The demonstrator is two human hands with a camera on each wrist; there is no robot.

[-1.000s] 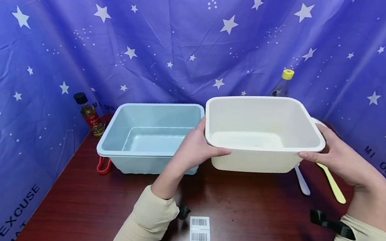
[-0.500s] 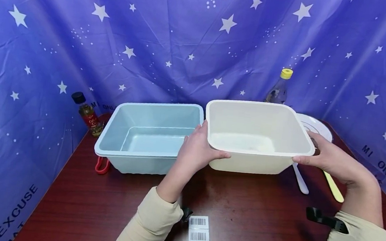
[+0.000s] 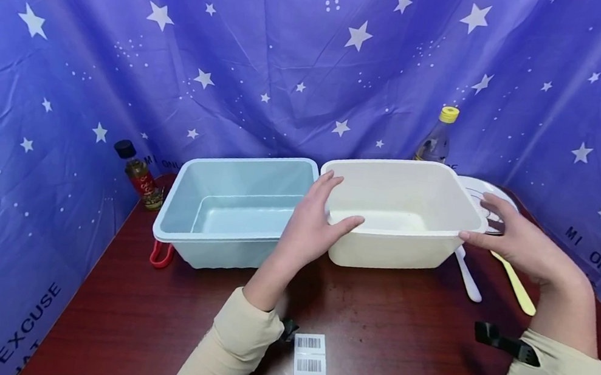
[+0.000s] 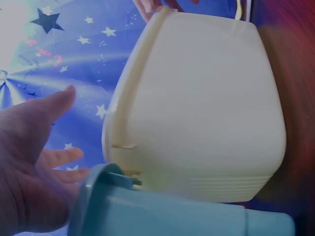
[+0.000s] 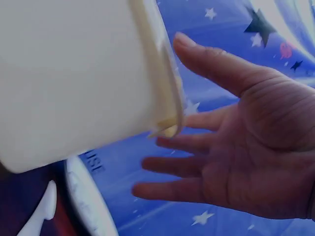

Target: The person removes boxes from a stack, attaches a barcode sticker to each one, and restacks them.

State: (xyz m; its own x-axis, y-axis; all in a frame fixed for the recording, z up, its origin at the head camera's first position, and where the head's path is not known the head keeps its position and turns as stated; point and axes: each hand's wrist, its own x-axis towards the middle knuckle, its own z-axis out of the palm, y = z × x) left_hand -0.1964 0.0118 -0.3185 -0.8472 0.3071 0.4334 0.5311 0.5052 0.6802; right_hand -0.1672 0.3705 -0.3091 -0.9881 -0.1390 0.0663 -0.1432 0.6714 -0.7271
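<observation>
The left hand [image 3: 310,222] and the right hand [image 3: 520,241] are hovering apart, fingers spread and gripping nothing, though I can't tell whether the right thumb is brushing the rim. On the dark reddish wooden table [image 3: 399,344], I'm seeing the cream-white rectangular plastic tub [image 3: 393,251] standing between them, just beside the pale-blue rectangular plastic tub [image 3: 227,253]. I'm judging this as the releasing step, the next move calling for clearing the rim without nudging it.
</observation>
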